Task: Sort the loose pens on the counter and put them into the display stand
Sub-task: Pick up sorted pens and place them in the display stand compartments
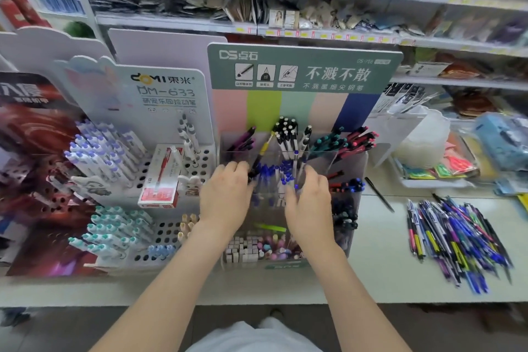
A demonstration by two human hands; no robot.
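Note:
The clear display stand (303, 71) with a green header stands in the middle of the counter, its compartments holding pens sorted by colour. My left hand (225, 197) reaches into the middle row and pinches a black-and-yellow pen (264, 148) that leans up to the right. My right hand (310, 203) is beside it, fingers and thumb curled round a few blue pens (285, 174) in the same row. A heap of loose pens (457, 240) in mixed colours lies on the counter to the right, and a single black pen (380, 194) lies between the heap and the stand.
A white DOMI pen rack (160, 88) with purple and teal pens and a red pen box (160, 180) stands to the left. A white tray (428, 181) of coloured packets sits at the right back. Store shelves (314, 31) run behind the counter.

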